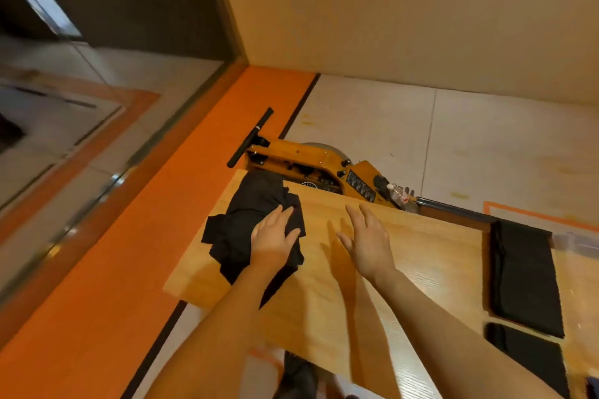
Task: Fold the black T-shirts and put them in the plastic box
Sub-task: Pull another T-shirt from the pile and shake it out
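A crumpled pile of black T-shirts (249, 223) lies at the left end of the wooden table (421, 256). My left hand (274, 240) rests flat on the pile's right side, fingers straight. My right hand (368, 240) hovers just above the bare wood to the right of the pile, fingers spread and holding nothing. A folded black T-shirt (523, 275) lies at the table's right end, and another folded black T-shirt (531, 356) lies nearer me. A clear plastic box (580, 244) shows faintly at the right edge.
An orange pallet jack (311, 165) with a black handle stands on the floor just beyond the table's far edge. An orange floor stripe (146, 236) runs along the left. A beige wall (421, 10) rises behind.
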The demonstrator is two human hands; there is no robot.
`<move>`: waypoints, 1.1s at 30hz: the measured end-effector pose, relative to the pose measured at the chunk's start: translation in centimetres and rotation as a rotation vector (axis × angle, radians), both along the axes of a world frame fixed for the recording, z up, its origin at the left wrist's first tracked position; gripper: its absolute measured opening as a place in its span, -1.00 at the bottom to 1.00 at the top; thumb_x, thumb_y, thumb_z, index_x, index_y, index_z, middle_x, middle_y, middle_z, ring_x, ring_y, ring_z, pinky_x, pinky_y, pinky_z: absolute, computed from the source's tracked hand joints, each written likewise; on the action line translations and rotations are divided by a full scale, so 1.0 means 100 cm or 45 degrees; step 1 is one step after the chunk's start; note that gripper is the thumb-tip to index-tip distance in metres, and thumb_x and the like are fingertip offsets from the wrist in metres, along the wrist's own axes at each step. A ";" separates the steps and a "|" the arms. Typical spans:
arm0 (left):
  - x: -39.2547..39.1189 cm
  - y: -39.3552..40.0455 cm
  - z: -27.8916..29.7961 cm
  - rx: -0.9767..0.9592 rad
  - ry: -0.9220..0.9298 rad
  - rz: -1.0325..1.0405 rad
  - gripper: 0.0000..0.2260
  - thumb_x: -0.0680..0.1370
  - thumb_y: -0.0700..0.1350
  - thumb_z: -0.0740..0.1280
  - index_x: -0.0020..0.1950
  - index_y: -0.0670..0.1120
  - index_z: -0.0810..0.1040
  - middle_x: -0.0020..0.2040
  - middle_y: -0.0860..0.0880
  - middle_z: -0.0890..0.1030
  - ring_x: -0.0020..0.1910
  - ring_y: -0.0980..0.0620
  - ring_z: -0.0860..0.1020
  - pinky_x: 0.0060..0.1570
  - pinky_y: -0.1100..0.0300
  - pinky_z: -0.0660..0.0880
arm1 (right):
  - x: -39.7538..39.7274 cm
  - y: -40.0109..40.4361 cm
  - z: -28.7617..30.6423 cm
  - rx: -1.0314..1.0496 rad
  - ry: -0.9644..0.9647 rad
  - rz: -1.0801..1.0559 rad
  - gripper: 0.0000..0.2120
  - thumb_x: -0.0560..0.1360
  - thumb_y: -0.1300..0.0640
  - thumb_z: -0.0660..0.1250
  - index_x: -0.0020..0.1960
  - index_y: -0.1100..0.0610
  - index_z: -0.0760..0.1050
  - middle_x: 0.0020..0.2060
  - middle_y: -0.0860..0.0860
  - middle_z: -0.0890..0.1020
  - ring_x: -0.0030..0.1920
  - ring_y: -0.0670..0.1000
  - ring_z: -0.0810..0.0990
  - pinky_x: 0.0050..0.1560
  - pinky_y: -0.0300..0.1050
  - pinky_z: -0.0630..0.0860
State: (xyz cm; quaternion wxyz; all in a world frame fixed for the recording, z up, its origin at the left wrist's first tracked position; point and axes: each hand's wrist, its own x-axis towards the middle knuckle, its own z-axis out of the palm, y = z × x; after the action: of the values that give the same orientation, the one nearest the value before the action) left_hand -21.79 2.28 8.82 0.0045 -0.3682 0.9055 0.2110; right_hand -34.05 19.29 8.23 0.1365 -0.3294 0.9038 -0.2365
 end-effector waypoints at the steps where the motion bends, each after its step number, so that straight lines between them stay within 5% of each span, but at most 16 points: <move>1: 0.013 -0.009 0.001 0.003 0.005 0.045 -0.52 0.63 0.12 0.17 0.54 0.12 0.19 0.57 0.06 0.15 0.52 0.01 0.15 0.46 0.02 0.10 | 0.008 -0.009 -0.001 0.006 -0.012 0.036 -0.41 0.62 -0.12 0.21 0.57 0.01 0.15 0.56 0.13 0.17 0.53 0.16 0.18 0.46 0.09 0.22; 11: 0.101 -0.086 -0.014 -0.040 0.023 0.212 -0.50 0.60 0.07 0.27 0.52 0.04 0.26 0.52 -0.04 0.28 0.47 -0.05 0.29 0.38 -0.02 0.31 | 0.063 -0.090 -0.023 0.052 -0.138 0.167 -0.38 0.61 -0.08 0.25 0.59 0.03 0.12 0.56 0.15 0.16 0.53 0.20 0.16 0.48 0.08 0.17; 24: 0.117 -0.175 -0.065 0.059 0.053 -0.056 -0.55 0.60 0.01 0.28 0.49 0.02 0.32 0.49 -0.05 0.33 0.46 -0.07 0.30 0.40 0.00 0.26 | 0.109 -0.145 -0.069 0.135 -0.158 0.066 -0.39 0.56 0.01 0.37 0.54 0.09 0.25 0.50 0.12 0.29 0.48 0.19 0.28 0.47 0.09 0.27; 29: 0.121 -0.164 -0.083 0.028 -0.102 -0.388 -0.58 0.65 0.04 0.16 0.52 0.15 0.23 0.56 0.01 0.15 0.52 -0.02 0.17 0.44 0.02 0.12 | 0.152 -0.124 -0.093 0.193 -0.127 0.313 -0.65 0.48 0.13 0.46 0.25 0.16 0.55 0.15 0.09 0.56 0.15 0.17 0.52 0.10 -0.01 0.49; 33: 0.131 -0.153 -0.099 0.086 -0.216 -0.544 -0.57 0.66 0.04 0.14 0.52 0.23 0.16 0.59 0.05 -0.04 0.56 -0.02 0.01 0.46 -0.01 0.04 | 0.174 -0.103 -0.114 0.185 -0.184 0.257 -0.65 0.32 0.13 0.59 0.07 0.17 0.63 -0.02 0.07 0.59 -0.02 0.16 0.58 -0.04 -0.08 0.48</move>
State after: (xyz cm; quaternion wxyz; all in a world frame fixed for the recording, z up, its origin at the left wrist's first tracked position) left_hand -8.74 -13.00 -1.08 0.1374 -0.1844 0.9517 0.2036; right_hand -16.63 9.01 -3.16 0.2479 -0.3901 0.8686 -0.1786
